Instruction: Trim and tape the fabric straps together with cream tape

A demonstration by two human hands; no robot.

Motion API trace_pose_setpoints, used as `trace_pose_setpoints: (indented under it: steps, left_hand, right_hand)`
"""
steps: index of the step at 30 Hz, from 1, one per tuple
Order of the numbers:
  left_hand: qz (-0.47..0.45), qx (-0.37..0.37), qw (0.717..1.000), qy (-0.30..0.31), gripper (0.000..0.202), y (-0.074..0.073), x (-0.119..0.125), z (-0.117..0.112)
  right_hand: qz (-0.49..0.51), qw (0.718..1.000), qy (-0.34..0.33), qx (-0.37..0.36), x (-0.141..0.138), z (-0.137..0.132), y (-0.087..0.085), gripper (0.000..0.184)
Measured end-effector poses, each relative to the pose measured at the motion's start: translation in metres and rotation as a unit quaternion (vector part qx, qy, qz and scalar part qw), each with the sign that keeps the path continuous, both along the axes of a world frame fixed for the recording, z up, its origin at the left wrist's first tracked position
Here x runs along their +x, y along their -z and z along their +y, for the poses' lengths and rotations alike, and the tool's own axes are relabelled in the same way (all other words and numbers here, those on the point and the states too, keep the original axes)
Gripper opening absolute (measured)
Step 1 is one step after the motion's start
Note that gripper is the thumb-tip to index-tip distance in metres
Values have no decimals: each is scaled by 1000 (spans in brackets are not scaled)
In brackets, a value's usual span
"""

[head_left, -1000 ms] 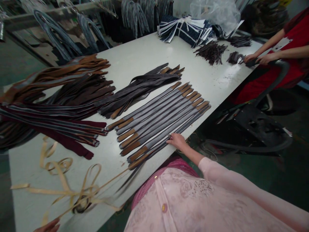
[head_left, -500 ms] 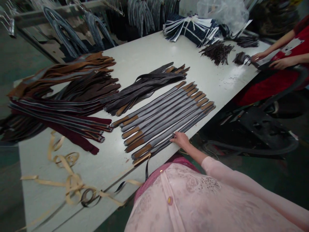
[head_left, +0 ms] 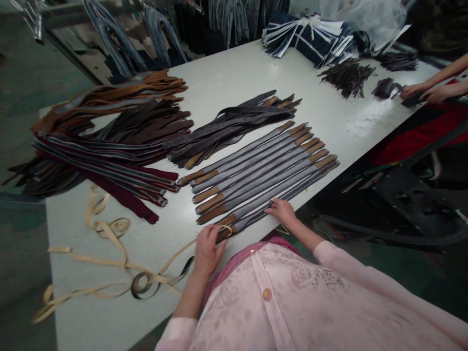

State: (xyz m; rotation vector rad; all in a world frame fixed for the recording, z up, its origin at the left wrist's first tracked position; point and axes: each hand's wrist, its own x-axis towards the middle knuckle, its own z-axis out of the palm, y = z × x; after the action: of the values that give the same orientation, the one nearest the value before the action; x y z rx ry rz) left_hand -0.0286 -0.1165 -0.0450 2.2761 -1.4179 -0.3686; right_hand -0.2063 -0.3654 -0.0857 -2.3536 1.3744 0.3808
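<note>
On the table lies a row of grey fabric strips (head_left: 256,173) with brown ends, set side by side. At the near strips' left end, my left hand (head_left: 208,246) is closed on a narrow cream tape (head_left: 186,247), which loops out past the fingers. My right hand (head_left: 281,213) rests by the middle of the nearest strip, fingers pinched together. A small pointed metal tool (head_left: 270,201) pokes out of its fingertips; the rest of it is hidden in the hand.
Loose cream tape (head_left: 113,243) and a dark coil (head_left: 141,285) lie at left. Piles of brown and maroon strips (head_left: 109,156) and dark strips (head_left: 234,122) sit behind. A co-worker's hands (head_left: 420,92) work at far right, near a tied denim bundle (head_left: 310,39).
My left hand has come into view from below and taken hold of the cream tape at the strips' left end. My right hand stays by the nearest strip. The view has shifted slightly.
</note>
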Motion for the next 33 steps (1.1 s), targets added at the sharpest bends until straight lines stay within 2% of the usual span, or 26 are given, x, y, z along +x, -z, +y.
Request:
trace_pose_setpoints:
  steps: [3,6,10,14,17,24,27,30,33]
  left_hand:
    - [4,21,1000,19,35,14,-17,-23]
    - [-14,24,1000,-2,18,22,-21,-33]
    - [-4,28,1000,-5,16,18,-11,-32]
    - [136,135,981,-40,24,10,0,-27]
    - [178,196,960,-87,25,9,8,-20]
    - [123,216,960,-128,26,0,27,15]
    - [172,239,940,-174,27,-2,30,32]
    - [240,241,916,-215,31,3,36,47]
    - [243,251,909,-226,33,9,45,59]
  right_hand:
    - [2,1000,2,3,1,0,0,33]
    - [0,1000,4,5,1,-1,0,32]
    - [-2,1000,1,10,1,-5,1,31]
    - [2,1000,-3,16,1,-9,3,31]
    - [4,1000,2,19,1,-10,4,33]
    - [-2,1000,6,16,2,-9,2,32]
    - [0,1000,6,17,4,-8,1,32]
    - [7,1000,10,22,5,-8,0,32]
    - [15,999,12,27,6,-7,-2,32]
